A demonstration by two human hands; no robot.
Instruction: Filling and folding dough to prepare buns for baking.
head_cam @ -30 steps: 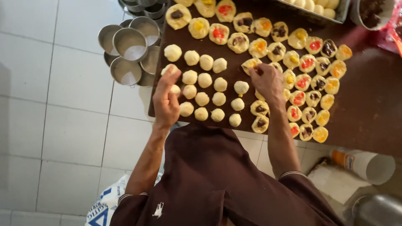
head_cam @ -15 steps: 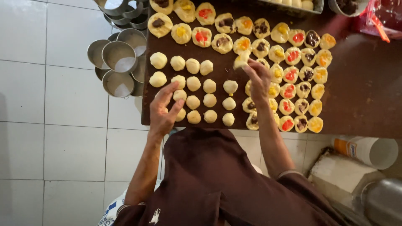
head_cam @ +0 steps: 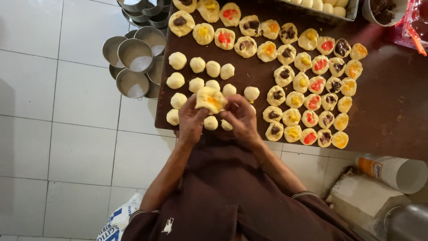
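Diff vs half a second ago: both hands were apart, left flat on the plain balls, right reaching at the filled rows. Now they've come together mid-board, lifted, sharing one piece.

Far left: white tiled floor, open room there. Next, cluster of round steel cups, stacked, just off the left edge of the dark brown wooden board, touching or nearly so; can't tell which.

Left part of the board: plain round pale dough balls in loose rows, close-packed, small gaps only.

Left hand: palm inward, fingers curled, tips pinching the left rim of the flattened pale dough disc with yellow filling. The disc is held above the board, over the plain balls, between both hands.

Right hand: mirror pose, fingers bent, closed on the disc's right rim. Forearms converge from the brown sleeves below.

Right of the hands: rows of filled dough discs with red, yellow and dark centres, tightly packed, nearest ones just beside the right hand. Beyond them bare board.

Lower right, off the board: white plastic cup lying on its side.
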